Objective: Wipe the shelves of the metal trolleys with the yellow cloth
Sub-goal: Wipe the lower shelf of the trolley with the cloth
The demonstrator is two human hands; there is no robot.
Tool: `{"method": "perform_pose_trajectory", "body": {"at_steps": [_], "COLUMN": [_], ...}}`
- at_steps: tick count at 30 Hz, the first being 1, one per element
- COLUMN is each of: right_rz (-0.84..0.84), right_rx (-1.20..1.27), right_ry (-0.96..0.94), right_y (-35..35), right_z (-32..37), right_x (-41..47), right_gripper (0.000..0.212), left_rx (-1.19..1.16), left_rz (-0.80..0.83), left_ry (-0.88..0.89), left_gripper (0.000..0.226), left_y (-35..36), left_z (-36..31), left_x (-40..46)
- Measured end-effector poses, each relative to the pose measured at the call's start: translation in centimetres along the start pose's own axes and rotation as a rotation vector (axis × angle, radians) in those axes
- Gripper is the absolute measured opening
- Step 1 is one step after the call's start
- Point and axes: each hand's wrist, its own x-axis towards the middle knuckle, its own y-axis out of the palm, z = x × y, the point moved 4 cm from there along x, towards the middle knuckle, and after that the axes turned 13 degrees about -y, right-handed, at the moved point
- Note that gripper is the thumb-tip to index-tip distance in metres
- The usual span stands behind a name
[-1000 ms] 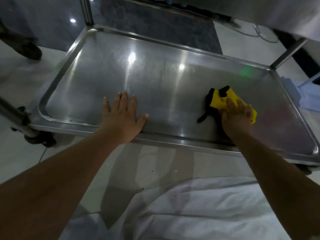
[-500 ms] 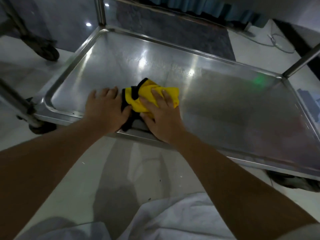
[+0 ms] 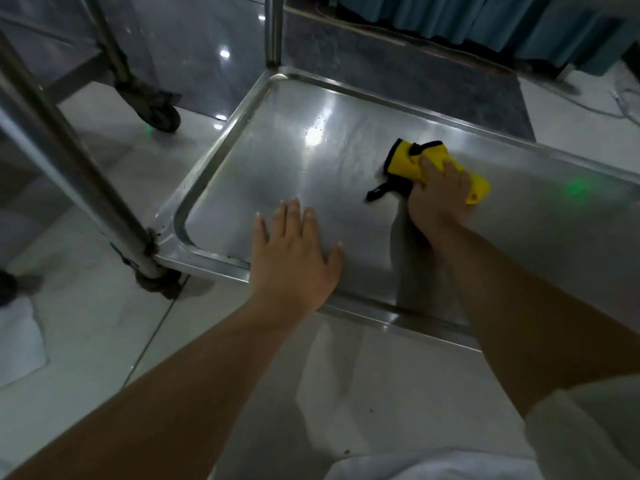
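The low shelf (image 3: 277, 161) of a metal trolley fills the middle of the view, a shiny steel tray with a raised rim. A yellow cloth (image 3: 412, 159) with black edging lies bunched on it toward the back centre. My right hand (image 3: 438, 199) presses down on the cloth and grips its near part. Flat on the shelf by the near rim, at the front left, rests my left hand (image 3: 294, 258), fingers spread and holding nothing.
The trolley's steel corner posts (image 3: 69, 161) (image 3: 273, 29) rise at the front left and back left. A second trolley's wheel (image 3: 157, 114) stands on the glossy floor to the left. Teal curtains (image 3: 485, 19) and a cable (image 3: 620, 102) lie beyond the shelf.
My right hand has swept the cloth from beside my left hand toward the right and back of the shelf. My left hand stays flat near the front rim. The view has shifted left.
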Motion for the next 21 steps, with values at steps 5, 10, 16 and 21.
{"method": "perform_pose_trajectory", "body": {"at_steps": [5,10,16,21], "right_rz": [0.138,0.260,0.072,0.037], "right_rx": [-0.016,0.108,0.011,0.013], "right_ry": [-0.305,-0.624,-0.451,-0.231], "right_y": [2.8,4.6,1.1,-2.1], "right_z": [10.1,16.4,4.7,-4.6], "right_x": [3.1,2.6,3.0,-1.4], "right_gripper": [0.053,0.050,0.052,0.054], "left_rx": [-0.003,-0.006,-0.035,0.003], "left_rz": [-0.014,-0.014,0.031,0.073], "left_ry": [-0.011,-0.014,0.017,0.045], "left_gripper": [0.078,0.078,0.072,0.069], "left_y": [0.4,0.3,0.2,0.5], "left_z": [-0.3,-0.1,-0.2,-0.5], "left_x": [0.0,-0.3,-0.8,-1.5]}}
